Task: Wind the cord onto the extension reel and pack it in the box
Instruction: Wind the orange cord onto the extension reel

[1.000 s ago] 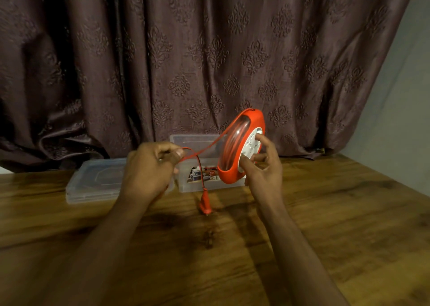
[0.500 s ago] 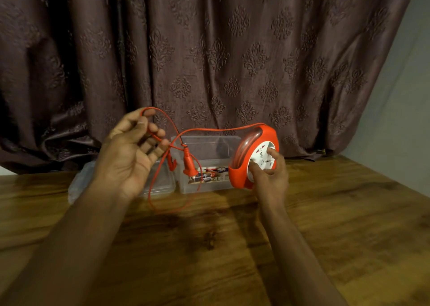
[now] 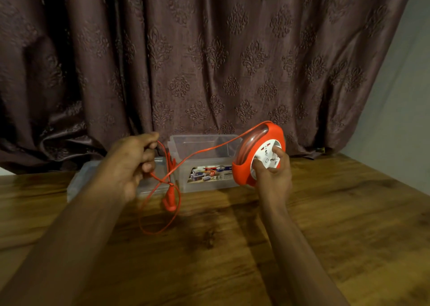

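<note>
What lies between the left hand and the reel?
In the head view, a taut stretch of cord spans from left hand to reel, crossing before the box.

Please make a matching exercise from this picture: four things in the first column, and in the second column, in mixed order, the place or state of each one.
Things:
1. reel
2. plug
3. box
4. lid

Places or states:
A. open, standing on the table before the curtain
B. hanging on the cord under the left hand
C. held up in the right hand
D. lying flat, left of the box

Pairs: 1-C, 2-B, 3-A, 4-D
</note>
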